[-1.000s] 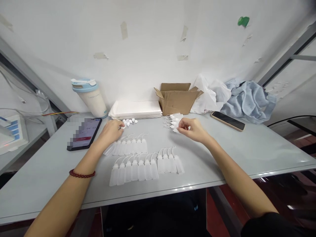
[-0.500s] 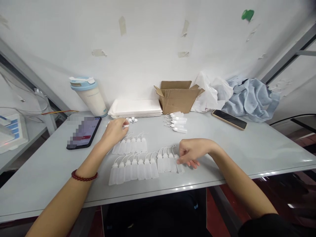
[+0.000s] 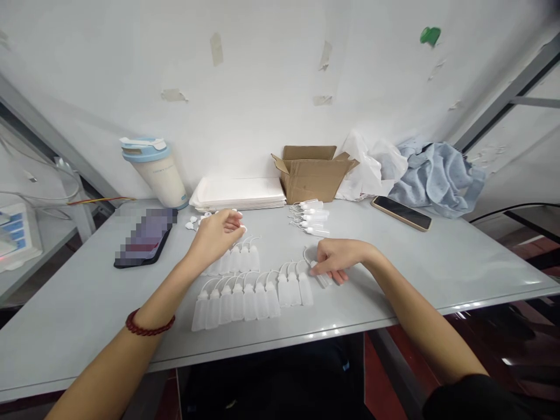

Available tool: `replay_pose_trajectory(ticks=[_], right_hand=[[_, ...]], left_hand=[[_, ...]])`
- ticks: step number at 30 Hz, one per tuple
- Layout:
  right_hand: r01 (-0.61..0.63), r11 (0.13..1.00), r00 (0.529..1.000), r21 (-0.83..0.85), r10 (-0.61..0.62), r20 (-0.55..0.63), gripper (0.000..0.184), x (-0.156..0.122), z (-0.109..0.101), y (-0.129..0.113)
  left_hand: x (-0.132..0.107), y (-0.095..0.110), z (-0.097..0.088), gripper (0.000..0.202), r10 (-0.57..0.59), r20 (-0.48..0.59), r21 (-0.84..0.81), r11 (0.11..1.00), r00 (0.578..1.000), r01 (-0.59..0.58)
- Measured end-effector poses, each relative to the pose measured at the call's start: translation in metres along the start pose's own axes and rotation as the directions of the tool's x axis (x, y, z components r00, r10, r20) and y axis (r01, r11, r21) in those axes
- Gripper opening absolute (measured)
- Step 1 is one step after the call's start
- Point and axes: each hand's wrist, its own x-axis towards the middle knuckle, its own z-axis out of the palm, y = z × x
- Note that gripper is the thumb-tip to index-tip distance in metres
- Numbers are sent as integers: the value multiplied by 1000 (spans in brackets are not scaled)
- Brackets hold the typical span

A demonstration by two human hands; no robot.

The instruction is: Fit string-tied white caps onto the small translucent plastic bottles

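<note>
Two rows of small white squeeze bottles lie on the grey table (image 3: 437, 268): a front row (image 3: 249, 294) and a back row (image 3: 238, 256). My right hand (image 3: 335, 259) pinches the bottle (image 3: 321, 277) at the right end of the front row, fingers closed on its top. My left hand (image 3: 216, 230) hovers over the back row with fingers curled around a small white cap (image 3: 242, 228). A few loose white caps (image 3: 192, 223) lie just left of that hand. Several more bottles (image 3: 308, 217) lie in a pile near the cardboard box (image 3: 310, 172).
A dark phone (image 3: 146, 238) lies at the left, a second phone (image 3: 400, 213) at the right. Along the wall stand a blue-lidded cup (image 3: 155, 172), a stack of white sheets (image 3: 238, 193), a white plastic bag (image 3: 371, 166) and a blue cloth (image 3: 437, 175).
My right hand came down from the bottle pile near the box to the right end of the front row and took hold of a bottle. My left hand lifted from the caps and moved right.
</note>
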Motion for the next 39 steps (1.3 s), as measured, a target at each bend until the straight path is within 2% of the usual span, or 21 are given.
replay_pose_trajectory(ticks=[3,6,8,10,12,20,27,33,39], right_hand=[[168,983,976,74,-155,-153,37,-1,0,-2],[363,923,879,125,-295,-374,32,-3,3,-9],[460,875,808,149,-342,-480,28,-2,7,-13],[526,829,765,190,-363,-533,24,1,12,-16],[566,795,747,218,-382,-545,23,3,16,-18],[604,721,780,340,-446,-439,27,11,24,-23],[640,615,769,461,-516,-378,26,14,28,-25],[643,634,764,430,-492,-417,25,18,29,-25],[619,703,772,352,-460,-439,28,18,27,-25]], left_hand=[[-5,8,4,28,1,128,-167,986,992,21],[-11,19,8,25,21,242,-263,964,970,45],[-16,26,11,23,31,305,-316,946,952,70],[-20,32,14,21,33,341,-346,934,939,93],[-23,34,18,19,33,350,-371,923,936,106],[-28,40,23,21,33,318,-501,855,948,138],[-32,44,22,19,78,320,-537,836,944,113],[-34,43,23,16,141,315,-563,824,939,65],[-35,42,22,16,157,284,-520,854,946,15]])
